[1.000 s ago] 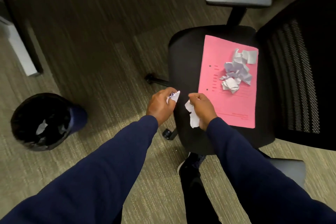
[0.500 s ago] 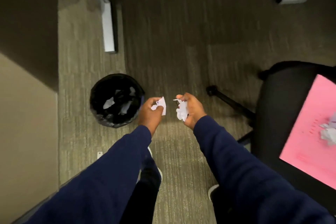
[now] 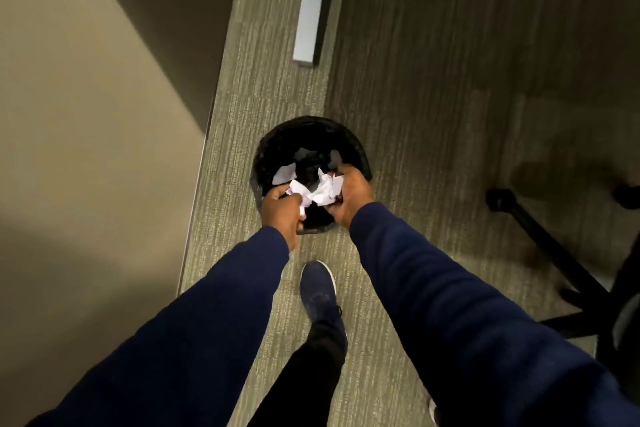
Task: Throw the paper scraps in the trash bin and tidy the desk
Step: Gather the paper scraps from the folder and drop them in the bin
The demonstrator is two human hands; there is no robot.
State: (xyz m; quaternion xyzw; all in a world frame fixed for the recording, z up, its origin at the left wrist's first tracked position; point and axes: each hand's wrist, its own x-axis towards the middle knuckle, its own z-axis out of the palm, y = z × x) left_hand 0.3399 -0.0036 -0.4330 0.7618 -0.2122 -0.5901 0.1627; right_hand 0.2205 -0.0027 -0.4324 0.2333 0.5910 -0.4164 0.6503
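Both hands sit right over the mouth of the trash bin. On one side the left hand pinches a crumpled white paper scrap, and opposite it the right hand grips a larger crumpled wad; the two pieces almost touch between the fingers. More white scraps lie inside the bin, which is black and lined with a dark bag. It stands on grey-green carpet, just beside a beige desk edge. Dark blue sleeves run back toward the camera. Below the bin, a dark blue shoe steps forward. Black chair legs spread at the right.
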